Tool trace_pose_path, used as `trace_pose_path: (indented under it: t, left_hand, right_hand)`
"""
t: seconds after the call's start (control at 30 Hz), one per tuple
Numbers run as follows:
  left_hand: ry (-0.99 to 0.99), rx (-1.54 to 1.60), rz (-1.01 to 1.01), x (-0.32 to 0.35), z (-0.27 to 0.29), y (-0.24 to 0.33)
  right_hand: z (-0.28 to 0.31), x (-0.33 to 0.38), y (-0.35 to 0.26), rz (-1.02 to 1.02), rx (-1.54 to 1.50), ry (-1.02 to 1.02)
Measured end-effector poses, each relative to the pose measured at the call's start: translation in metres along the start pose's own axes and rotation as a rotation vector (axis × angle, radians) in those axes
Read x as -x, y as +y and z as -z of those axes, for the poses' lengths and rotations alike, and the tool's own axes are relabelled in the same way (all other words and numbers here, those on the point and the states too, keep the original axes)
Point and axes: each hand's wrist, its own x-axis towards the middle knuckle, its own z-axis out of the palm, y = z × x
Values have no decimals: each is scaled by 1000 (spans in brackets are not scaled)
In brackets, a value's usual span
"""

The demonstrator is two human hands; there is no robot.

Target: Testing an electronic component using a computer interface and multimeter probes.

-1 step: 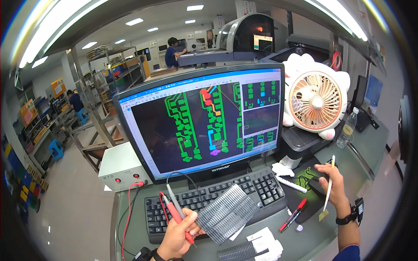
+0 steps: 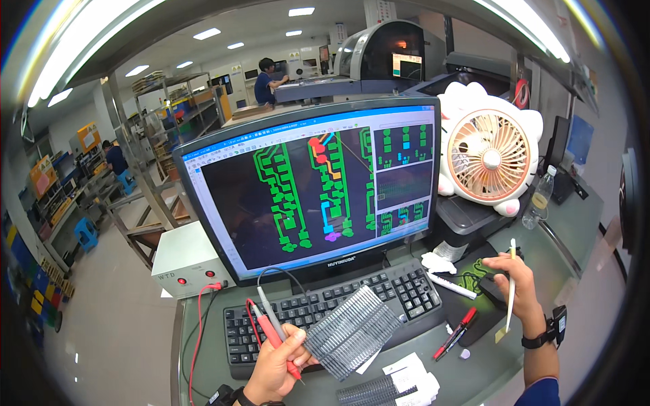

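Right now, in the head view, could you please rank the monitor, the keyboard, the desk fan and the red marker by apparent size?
1. Monitor, clearly largest.
2. Keyboard.
3. Desk fan, though it sits farther back, so this is unsure.
4. Red marker, smallest.

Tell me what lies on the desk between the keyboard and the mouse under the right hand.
In the head view, a white marker pen lies between the keyboard and the mouse under the right hand.

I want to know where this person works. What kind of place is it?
Probably an electronics workshop or factory: the monitor shows a circuit layout, the left hand holds test probes, and big machines stand behind.
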Motion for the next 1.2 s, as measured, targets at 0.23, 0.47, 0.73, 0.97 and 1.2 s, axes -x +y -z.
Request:
trace_pose_path:
  t: [0.23,0.47,0.73,0.97,1.2]
  left_hand:
    - [-81,51,-16,-3,10,1]
    - [-122,-51,-3,-6,16,0]
    - [-14,36,31,-6,9,-2]
    - [-88,7,17,-11,13,-10]
    - [-55,-26,36,-10,13,-10]
  right_hand:
    - [-39,-77,-85,437,-71,-452]
    - [-83,-90,-88,473,-102,-642]
    - [-101,-85,-73,390,-168,-600]
    - [-106,-80,-64,341,-142,-508]
    - [-106,-80,-69,359,-76,-427]
